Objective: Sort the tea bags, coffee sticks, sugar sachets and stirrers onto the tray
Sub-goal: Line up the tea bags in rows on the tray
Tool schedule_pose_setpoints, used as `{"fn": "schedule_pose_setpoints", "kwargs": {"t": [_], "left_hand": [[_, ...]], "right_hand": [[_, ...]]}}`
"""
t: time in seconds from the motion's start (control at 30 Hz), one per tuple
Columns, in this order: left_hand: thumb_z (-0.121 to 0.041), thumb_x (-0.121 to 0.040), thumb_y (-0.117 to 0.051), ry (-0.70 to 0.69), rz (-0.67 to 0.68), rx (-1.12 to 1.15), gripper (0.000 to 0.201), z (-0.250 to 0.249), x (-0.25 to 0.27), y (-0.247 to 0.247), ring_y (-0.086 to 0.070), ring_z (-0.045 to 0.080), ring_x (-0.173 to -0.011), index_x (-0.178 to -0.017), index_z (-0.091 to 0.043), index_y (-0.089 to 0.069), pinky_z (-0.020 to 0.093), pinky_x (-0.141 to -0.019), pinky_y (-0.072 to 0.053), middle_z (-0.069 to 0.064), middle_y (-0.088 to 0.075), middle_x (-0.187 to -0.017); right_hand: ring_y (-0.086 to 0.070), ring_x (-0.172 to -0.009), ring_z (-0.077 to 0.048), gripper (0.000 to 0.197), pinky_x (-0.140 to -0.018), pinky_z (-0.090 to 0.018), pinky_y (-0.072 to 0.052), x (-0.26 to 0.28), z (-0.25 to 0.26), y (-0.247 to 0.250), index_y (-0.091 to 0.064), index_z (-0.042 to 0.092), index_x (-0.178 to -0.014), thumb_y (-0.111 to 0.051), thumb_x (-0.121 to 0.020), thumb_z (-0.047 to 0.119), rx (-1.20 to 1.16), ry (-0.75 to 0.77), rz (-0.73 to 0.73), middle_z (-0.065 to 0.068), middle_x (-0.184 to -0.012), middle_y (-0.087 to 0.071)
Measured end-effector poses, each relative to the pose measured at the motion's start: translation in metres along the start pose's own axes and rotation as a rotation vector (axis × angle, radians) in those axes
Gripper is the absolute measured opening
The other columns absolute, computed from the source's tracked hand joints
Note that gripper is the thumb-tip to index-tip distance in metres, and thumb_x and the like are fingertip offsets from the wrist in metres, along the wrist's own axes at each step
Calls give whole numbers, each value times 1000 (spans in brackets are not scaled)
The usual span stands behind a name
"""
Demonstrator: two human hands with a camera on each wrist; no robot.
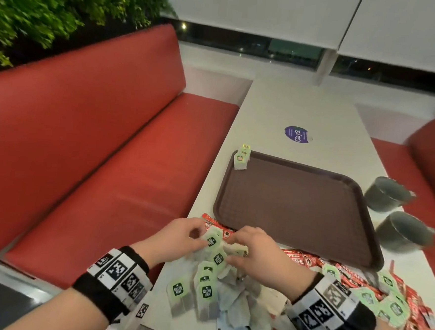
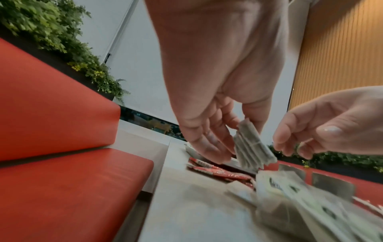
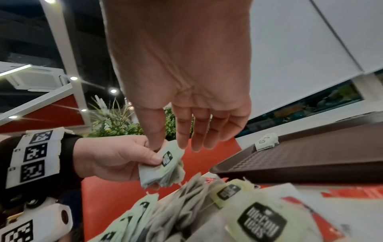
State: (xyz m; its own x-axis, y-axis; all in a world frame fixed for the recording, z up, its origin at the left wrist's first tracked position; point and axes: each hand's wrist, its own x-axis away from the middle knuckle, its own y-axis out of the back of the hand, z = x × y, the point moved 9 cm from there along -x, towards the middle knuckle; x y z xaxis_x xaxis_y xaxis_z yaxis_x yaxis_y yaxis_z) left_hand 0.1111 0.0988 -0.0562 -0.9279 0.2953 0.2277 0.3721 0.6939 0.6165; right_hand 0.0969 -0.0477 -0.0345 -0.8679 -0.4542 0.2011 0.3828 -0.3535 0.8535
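My left hand (image 1: 180, 237) grips a small stack of green-tagged tea bags (image 1: 212, 239) just above the table's near end; the same stack (image 3: 163, 165) shows under its thumb in the right wrist view. My right hand (image 1: 254, 247) hovers beside it, fingers fairly straight, thumb and forefinger tips touching the stack's top edge. Below both hands lies a loose heap of tea bags (image 1: 202, 292). Red coffee sticks (image 1: 305, 260) are strewn along the near rim of the brown tray (image 1: 293, 208). A few tea bags (image 1: 242, 157) stand in the tray's far left corner.
Two dark mugs (image 1: 386, 194) (image 1: 404, 232) stand right of the tray. More tea bags and red sticks (image 1: 417, 307) cover the table's near right. A round purple sticker (image 1: 297, 134) lies beyond the tray. A red bench (image 1: 97, 143) runs along the left.
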Motion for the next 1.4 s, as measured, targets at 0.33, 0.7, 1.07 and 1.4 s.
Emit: {"fn": "schedule_pose_setpoints", "kwargs": {"t": [0.33,0.7,1.07,1.4], "left_hand": [[-13,-92,-60,60,183,762,33,-60,-25,-37,-63,25,-89,-115,8,-49,48,-89,-51,18,-62,-103],[-14,-86,-57,41,346,1112,42,-82,-29,-57,-64,17,-82,-126,-5,-54,26,-69,-54,11,-66,-100],[4,-90,-57,84,204,1024,10,-74,-24,-53,-66,20,-79,-92,-5,-52,22,-69,-56,13,-64,-96],[9,-81,-60,-4,171,604,47,-89,-17,-60,-63,13,-106,-116,-22,-59,32,-90,-53,0,-66,-116]], "right_hand": [[-60,-64,-8,18,-61,-27,-52,11,-31,38,-64,10,-86,-75,-81,23,-627,-178,-194,-1,-74,-67],[-55,-60,-11,18,-54,-22,-44,21,-55,34,-63,-1,-106,-56,-90,-1,-1224,-171,-46,-6,-76,-63],[-59,-61,-12,21,-52,-21,-48,37,-79,46,-61,-2,-109,-54,-89,-1,-1363,-144,-109,-10,-83,-67],[-60,-72,-19,29,-64,-26,-50,36,-59,34,-62,-2,-101,-67,-75,10,-1292,-108,-29,-15,-88,-64]]}}
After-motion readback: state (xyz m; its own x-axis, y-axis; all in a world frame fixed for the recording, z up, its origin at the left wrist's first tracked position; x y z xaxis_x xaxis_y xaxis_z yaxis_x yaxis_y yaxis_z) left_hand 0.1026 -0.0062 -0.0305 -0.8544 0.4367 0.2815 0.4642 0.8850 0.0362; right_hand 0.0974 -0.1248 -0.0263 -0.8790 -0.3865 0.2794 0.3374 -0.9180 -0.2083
